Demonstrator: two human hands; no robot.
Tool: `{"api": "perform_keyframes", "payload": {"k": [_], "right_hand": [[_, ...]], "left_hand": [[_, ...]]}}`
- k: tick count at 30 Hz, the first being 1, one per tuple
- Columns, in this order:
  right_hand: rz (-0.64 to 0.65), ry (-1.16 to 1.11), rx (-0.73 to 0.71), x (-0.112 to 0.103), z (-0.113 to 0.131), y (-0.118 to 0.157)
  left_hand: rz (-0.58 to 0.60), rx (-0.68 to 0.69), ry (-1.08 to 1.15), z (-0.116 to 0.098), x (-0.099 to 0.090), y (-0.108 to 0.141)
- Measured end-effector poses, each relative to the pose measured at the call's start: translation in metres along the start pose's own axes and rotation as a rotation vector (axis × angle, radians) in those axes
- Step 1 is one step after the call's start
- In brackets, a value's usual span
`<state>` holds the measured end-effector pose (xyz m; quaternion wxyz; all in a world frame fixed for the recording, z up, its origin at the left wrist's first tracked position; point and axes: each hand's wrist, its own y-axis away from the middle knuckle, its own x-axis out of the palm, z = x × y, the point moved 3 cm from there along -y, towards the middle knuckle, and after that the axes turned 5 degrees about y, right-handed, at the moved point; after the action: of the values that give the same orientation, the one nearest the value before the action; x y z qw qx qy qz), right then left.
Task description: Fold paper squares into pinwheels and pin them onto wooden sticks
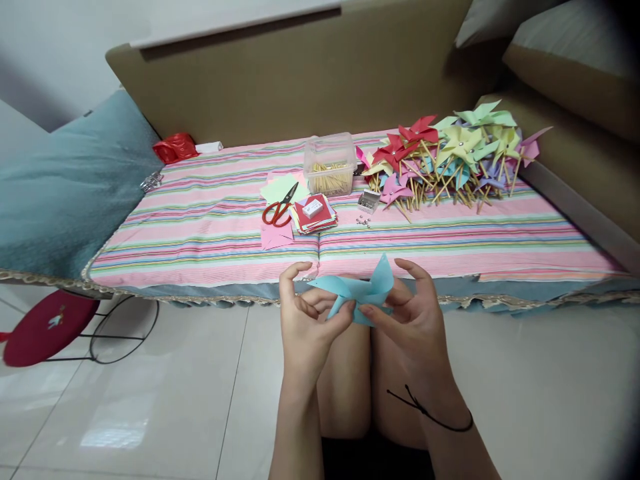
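Between my two hands is a light blue paper pinwheel, its blades folded toward the centre and one pointed corner standing up on the right. My left hand pinches its left side, with the thumb near the middle. On the other side my right hand grips it, its thumb also pressed close to the centre. The index fingers of both hands are lifted off the paper. Whether a pin sits under the thumbs is hidden. The pinwheel is held above my lap, in front of the couch edge.
On the striped cloth lie red-handled scissors, stacked paper squares, a clear box of sticks, a small box of pins and loose pins. Finished pinwheels are heaped right. A red stool stands left.
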<state>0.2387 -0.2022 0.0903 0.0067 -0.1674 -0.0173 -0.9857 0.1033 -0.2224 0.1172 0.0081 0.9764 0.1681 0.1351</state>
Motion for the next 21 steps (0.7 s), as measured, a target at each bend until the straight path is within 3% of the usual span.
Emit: {"api": "perform_keyframes", "payload": {"k": [9, 21], "right_hand": [[-0.047, 0.108, -0.055, 0.0, 0.01, 0.005], [-0.026, 0.062, -0.064, 0.003, 0.009, 0.002]], "left_hand": [[0.002, 0.048, -0.02, -0.002, 0.001, -0.002], [0.011, 0.046, -0.022, 0.0, 0.001, -0.002]]}}
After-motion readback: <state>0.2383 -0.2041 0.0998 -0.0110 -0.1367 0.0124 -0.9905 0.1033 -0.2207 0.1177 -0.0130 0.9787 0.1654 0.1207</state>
